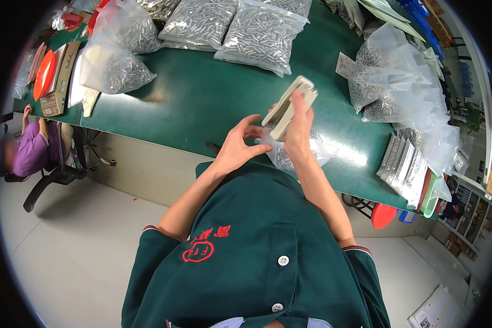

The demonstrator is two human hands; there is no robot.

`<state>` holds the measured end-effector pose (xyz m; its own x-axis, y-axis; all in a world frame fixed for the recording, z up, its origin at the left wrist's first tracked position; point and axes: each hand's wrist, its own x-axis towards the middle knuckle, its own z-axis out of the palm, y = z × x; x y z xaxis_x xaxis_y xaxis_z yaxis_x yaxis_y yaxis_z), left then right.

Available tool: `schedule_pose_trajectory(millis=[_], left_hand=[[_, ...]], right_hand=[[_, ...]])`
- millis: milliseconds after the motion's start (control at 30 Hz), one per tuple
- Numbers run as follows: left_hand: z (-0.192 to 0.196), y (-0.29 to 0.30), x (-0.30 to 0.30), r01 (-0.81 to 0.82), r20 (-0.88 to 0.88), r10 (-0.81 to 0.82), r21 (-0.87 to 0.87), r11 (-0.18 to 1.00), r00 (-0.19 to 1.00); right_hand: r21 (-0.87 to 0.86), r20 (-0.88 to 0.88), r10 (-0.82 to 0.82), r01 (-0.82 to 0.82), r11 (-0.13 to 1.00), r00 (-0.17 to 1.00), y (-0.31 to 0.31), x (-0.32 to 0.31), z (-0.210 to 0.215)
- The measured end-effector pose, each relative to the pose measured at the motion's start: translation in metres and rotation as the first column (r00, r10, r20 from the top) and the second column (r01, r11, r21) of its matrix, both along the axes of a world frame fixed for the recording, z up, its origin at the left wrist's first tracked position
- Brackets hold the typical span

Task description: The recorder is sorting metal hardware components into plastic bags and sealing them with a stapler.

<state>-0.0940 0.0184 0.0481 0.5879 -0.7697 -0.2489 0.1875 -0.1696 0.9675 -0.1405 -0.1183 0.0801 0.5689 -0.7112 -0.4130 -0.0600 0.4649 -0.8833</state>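
Note:
My right hand (298, 128) is wrapped round a beige stapler-like hand tool (281, 121). Its two long arms stand apart, and it tilts up to the right over the table. A clear plastic bag (323, 150) with small metal parts lies under that hand at the table's front edge, partly hidden by my forearm. To the left, my left hand (238, 145) is open, fingers curved and thumb apart. Its thumb tip is close to the bag's left side; whether they touch I cannot tell.
Large bags of metal pins (262, 35) line the far side of the green table (202, 98). More filled bags (388, 82) and stacked packs (402, 164) stand right. A bag (115, 68) and scale (54, 104) are left. A person in purple (30, 145) sits far left.

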Motion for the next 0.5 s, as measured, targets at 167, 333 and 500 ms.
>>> schedule_pose_trajectory(millis=[167,333,500], left_hand=[[-0.009,-0.005,-0.014,0.01,0.052,-0.014,0.062,0.998,0.999],[-0.017,-0.014,-0.024,-0.155,-0.021,0.156,0.048,0.987,0.987],[-0.011,-0.022,-0.026,-0.172,0.096,0.173,-0.018,0.985,0.98]], right_hand=[[-0.185,0.054,-0.184,0.191,0.964,0.981,-0.058,-0.032,0.013],[-0.716,-0.486,-0.335,-0.148,0.682,0.807,-0.134,-0.144,-0.044],[-0.633,-0.737,-0.538,-0.697,0.338,0.409,-0.178,-0.236,-0.1]])
